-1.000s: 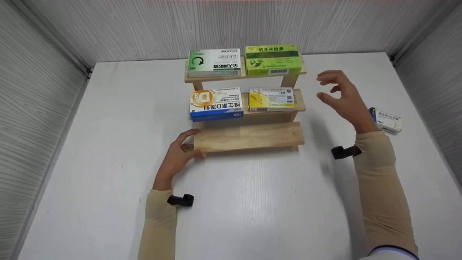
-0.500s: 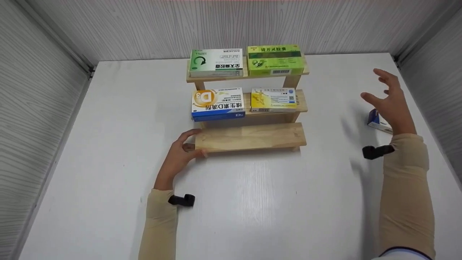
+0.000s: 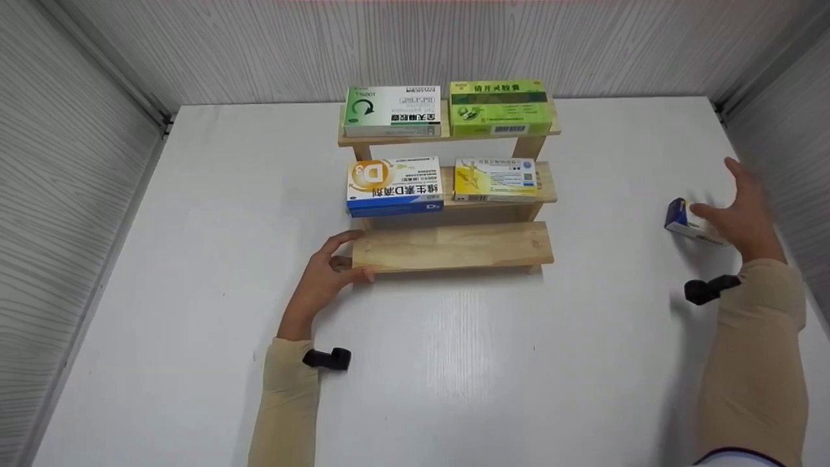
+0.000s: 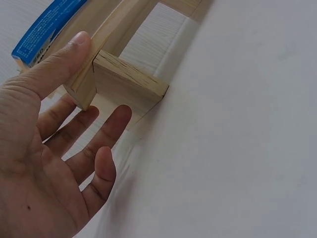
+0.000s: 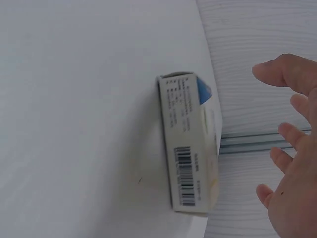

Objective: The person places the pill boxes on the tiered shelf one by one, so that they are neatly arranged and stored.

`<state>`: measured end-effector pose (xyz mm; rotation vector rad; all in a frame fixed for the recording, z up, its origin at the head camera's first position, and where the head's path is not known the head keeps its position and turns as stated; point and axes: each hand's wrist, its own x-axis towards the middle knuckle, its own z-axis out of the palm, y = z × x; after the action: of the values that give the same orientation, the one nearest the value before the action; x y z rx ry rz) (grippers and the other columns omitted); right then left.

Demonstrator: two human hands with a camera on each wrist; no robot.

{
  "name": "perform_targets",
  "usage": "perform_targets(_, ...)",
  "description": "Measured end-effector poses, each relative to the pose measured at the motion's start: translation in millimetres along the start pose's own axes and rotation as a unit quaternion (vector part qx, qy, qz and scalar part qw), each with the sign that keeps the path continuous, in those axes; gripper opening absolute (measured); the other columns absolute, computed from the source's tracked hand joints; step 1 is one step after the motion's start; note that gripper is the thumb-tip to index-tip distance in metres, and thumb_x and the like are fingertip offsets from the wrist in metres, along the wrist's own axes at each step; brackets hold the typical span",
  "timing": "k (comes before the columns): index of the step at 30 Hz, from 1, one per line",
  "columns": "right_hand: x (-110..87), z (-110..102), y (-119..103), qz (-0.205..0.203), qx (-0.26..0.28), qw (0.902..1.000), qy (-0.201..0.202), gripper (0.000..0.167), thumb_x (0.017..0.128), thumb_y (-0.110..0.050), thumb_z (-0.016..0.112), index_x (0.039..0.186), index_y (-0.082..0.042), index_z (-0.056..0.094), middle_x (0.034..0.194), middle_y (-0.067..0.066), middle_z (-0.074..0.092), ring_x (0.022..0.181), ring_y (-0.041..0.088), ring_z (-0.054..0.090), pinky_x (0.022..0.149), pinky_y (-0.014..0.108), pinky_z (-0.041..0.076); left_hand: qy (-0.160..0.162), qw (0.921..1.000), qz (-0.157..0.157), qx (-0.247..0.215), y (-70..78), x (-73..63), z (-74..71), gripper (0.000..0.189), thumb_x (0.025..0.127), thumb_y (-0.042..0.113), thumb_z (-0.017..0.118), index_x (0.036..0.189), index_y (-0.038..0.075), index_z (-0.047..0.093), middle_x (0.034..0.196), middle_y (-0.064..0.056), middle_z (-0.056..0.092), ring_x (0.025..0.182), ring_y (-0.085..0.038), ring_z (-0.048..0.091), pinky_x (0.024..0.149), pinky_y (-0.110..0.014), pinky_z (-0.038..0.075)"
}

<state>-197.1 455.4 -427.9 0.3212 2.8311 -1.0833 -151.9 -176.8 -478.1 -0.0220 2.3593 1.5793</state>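
My left hand holds the left end of the lowest step of a three-tier wooden display rack. In the left wrist view its thumb lies along the board's edge, with other fingers around the end and near the leg. My right hand hovers over a small white and blue medicine box on the right of the table, thumb and fingers spread apart. From the right wrist, the box shows a barcode side, with a gap between it and the fingers; the hand covers part of it in the head view.
On the top tier sit a green-and-white medicine box and a bright green one. The middle tier bears a vitamin D box and a yellow-and-white box. Grey wood-grain walls enclose the white table.
My right hand has moved right from beside the rack, then down toward the small box on the table. The left hand keeps its place on the lowest step.
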Motion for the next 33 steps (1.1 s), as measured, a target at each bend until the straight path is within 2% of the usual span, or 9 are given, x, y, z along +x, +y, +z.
perform_targets(4,-1.8,1,15,0.014,-0.072,0.9973,-0.006,0.095,0.093,-0.047,0.056,0.155,-0.023,-0.012,0.159,0.018,-0.022,0.143,0.048,-0.021,0.102,0.075,-0.012,-0.001,1.0000,-0.003,0.004,-0.5,0.4,0.2,0.082,0.072,0.041,0.084,0.143,0.031,0.044,0.149,-0.003,0.039,0.114,-0.026,0.059,0.088,-0.034,0.046)
perform_targets(8,-3.0,2,24,0.020,-0.092,0.9955,-0.016,0.098,0.091,-0.051,0.056,0.154,-0.023,-0.013,0.157,0.021,-0.024,0.141,0.052,-0.020,0.098,0.079,-0.010,-0.002,1.0000,-0.006,0.006,-0.6,0.3,0.5,0.081,0.073,0.038,0.083,0.143,0.031,0.043,0.150,-0.004,0.038,0.114,-0.027,0.058,0.087,-0.033,0.045)
perform_targets(12,-1.5,1,28,0.011,-0.080,0.9958,-0.043,0.091,0.094,-0.051,0.051,0.155,-0.021,-0.010,0.158,0.021,-0.022,0.141,0.054,-0.016,0.095,0.081,-0.008,-0.005,0.9999,-0.009,0.001,0.4,0.2,0.9,0.081,0.075,0.033,0.083,0.144,0.031,0.042,0.152,-0.003,0.035,0.116,-0.028,0.058,0.087,-0.033,0.044)
perform_targets(17,-2.2,3,29,0.012,-0.053,0.9938,-0.097,0.085,0.097,-0.052,0.044,0.155,-0.015,-0.006,0.158,0.024,-0.018,0.141,0.055,-0.012,0.104,0.075,-0.001,-0.004,1.0000,-0.005,0.002,0.6,0.4,0.7,0.081,0.075,0.034,0.083,0.144,0.030,0.042,0.151,-0.004,0.037,0.114,-0.027,0.058,0.086,-0.030,0.045)
perform_targets(21,-7.4,5,32,0.017,-0.045,0.9907,-0.127,0.088,0.096,-0.054,0.045,0.155,-0.013,-0.004,0.158,0.026,-0.012,0.142,0.053,-0.010,0.107,0.072,0.004,-0.003,0.9999,0.011,-0.006,-0.5,-0.6,0.9,0.079,0.073,0.037,0.084,0.141,0.031,0.045,0.149,-0.003,0.038,0.113,-0.026,0.060,0.085,-0.030,0.047)
perform_targets(26,-6.4,8,35,0.020,-0.074,0.9892,-0.125,0.092,0.093,-0.053,0.054,0.155,-0.008,0.003,0.157,0.031,-0.002,0.140,0.058,-0.001,0.105,0.072,0.010,-0.003,0.9996,0.026,-0.009,-0.1,-1.6,0.3,0.078,0.073,0.039,0.084,0.141,0.030,0.046,0.149,-0.003,0.039,0.111,-0.025,0.061,0.083,-0.030,0.048)
perform_targets(33,-8.2,9,38,0.015,-0.080,0.9912,-0.104,0.086,0.094,-0.044,0.058,0.154,-0.003,0.013,0.154,0.036,0.007,0.134,0.062,0.009,0.103,0.070,0.016,-0.002,0.9996,0.026,-0.006,0.3,-1.8,-0.1,0.078,0.073,0.039,0.084,0.141,0.030,0.046,0.150,-0.001,0.038,0.110,-0.025,0.061,0.083,-0.030,0.048)
